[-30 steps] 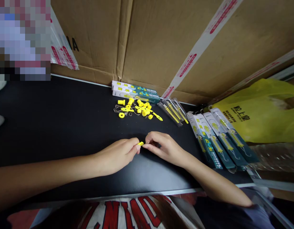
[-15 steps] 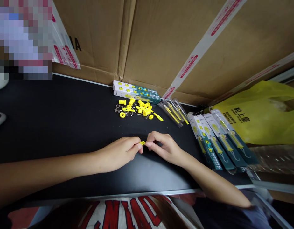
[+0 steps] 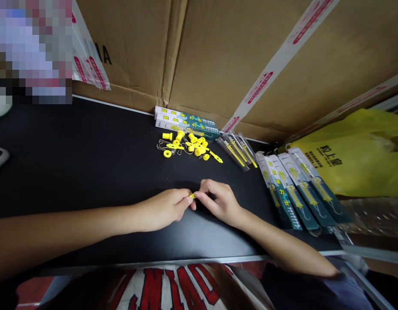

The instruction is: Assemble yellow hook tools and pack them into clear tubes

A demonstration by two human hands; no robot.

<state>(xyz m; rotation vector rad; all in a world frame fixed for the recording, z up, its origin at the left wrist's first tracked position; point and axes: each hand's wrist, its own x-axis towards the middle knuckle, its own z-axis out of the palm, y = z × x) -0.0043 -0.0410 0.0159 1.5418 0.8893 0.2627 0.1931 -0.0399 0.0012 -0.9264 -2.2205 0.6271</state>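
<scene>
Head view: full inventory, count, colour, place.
table: 1, black, across the view
boxes: count unclear, brown, behind table
tape: several strips, white with red print, on boxes
loose parts: 1 pile, yellow, with wire bits, table back centre
back packs: 2 or 3, teal and white, against boxes
sleeves: several, clear with yellow sticks, right of pile
right packs: about 4, teal and white, fanned at table's right
bag: 1, yellow, far right
film: count unclear, clear, below bag
held part: 1, yellow, between both hands' fingers
shirt: 1, white with red letters, bottom edge
left hand: pinches held part, table centre
right hand: pinches held part from the right
</scene>
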